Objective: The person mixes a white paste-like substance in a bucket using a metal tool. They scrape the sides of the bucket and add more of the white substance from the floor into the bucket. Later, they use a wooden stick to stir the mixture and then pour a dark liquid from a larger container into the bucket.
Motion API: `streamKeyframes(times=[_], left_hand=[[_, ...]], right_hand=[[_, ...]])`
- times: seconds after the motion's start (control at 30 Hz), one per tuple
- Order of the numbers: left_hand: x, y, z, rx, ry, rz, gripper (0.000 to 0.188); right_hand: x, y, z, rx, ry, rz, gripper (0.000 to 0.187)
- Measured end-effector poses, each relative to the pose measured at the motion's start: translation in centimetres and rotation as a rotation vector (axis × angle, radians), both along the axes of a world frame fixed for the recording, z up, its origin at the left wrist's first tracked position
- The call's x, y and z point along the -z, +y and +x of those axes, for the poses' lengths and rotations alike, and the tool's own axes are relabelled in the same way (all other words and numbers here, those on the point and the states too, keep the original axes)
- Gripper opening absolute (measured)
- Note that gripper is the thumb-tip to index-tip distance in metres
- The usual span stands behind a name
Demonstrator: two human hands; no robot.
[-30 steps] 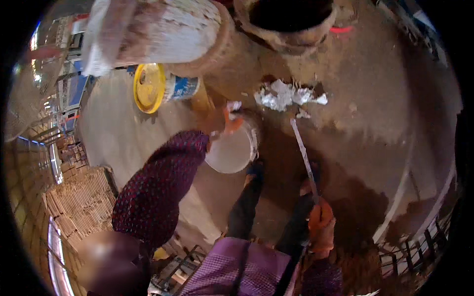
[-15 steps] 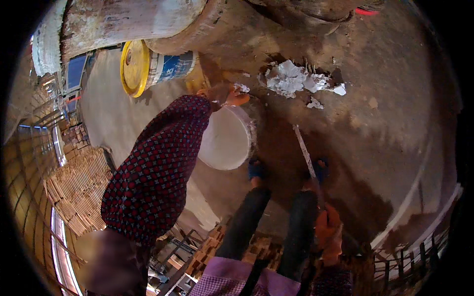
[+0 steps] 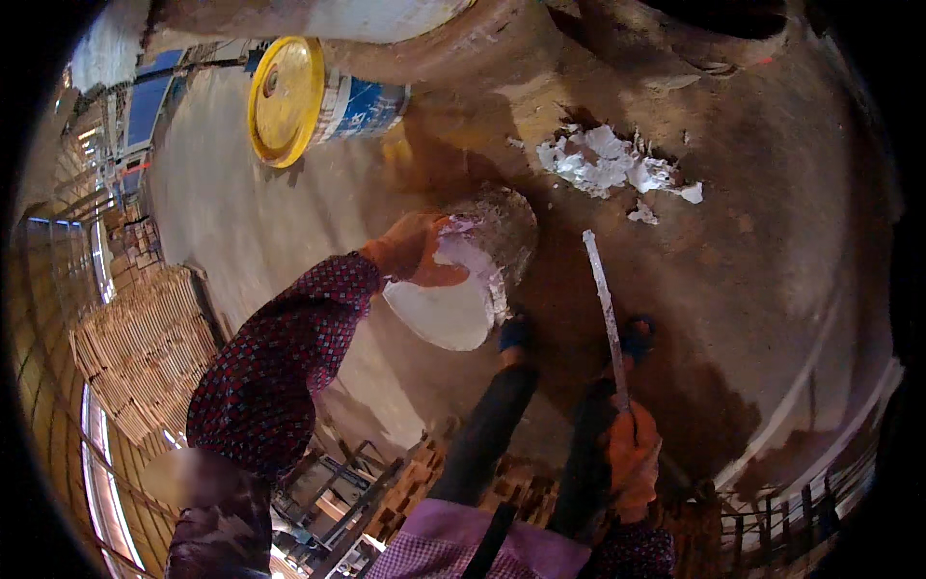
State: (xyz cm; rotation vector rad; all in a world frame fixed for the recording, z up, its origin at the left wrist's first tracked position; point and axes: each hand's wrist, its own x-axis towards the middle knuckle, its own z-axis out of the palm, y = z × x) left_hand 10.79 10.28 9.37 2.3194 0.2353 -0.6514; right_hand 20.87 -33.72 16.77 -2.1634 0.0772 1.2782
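Observation:
My left hand [image 3: 413,253], in an orange glove, is closed on the edge of a white bucket [image 3: 511,232]. The bucket is tilted, with its pale inside [image 3: 439,317] toward my lower left and its crusted, stained outside toward the upper right. My orange-gloved right hand [image 3: 634,455] is wrapped round one end of a long narrow flat stick [image 3: 605,304] smeared with white. The stick points up and away from me, past my right foot. A heap of broken white flakes [image 3: 608,159] lies on the floor beyond the stick.
A yellow-lidded bucket [image 3: 289,101] with a blue and white side lies at the far left. Large stained, rounded forms [image 3: 415,58] stand along the far edge. Stacked thin boards [image 3: 140,352] are at left. My feet in blue footwear [image 3: 516,331] are close to the white bucket.
My left hand has moved nearer and now grips the white bucket, which has tipped to show more of its outside. The stick in my right hand has swung slightly more upright.

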Motion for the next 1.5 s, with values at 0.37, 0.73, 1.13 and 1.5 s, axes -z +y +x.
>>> streamKeyframes(times=[0.37, 0.73, 1.13, 1.5], left_hand=[[-1.3, -1.3, -7.7, -0.261, -0.176, -0.016, 0.064], [-0.5, -3.1, -9.5, -0.392, -0.336, 0.116, 0.077], [-0.9, -5.8, -8.9, -0.529, -0.335, 0.188, 0.068], [0.7, -5.7, -8.9, -0.469, -0.37, 0.143, 0.071]], right_hand=[[1.2, 0.3, -4.3, -0.229, -0.136, 0.081, 0.023], [-0.6, 9.5, -2.9, 0.108, 0.57, 0.169, 0.026], [12.3, 20.6, -2.0, -0.429, -0.001, 0.624, 0.024], [12.5, 23.1, -2.0, -0.294, 0.342, 0.639, 0.033]])
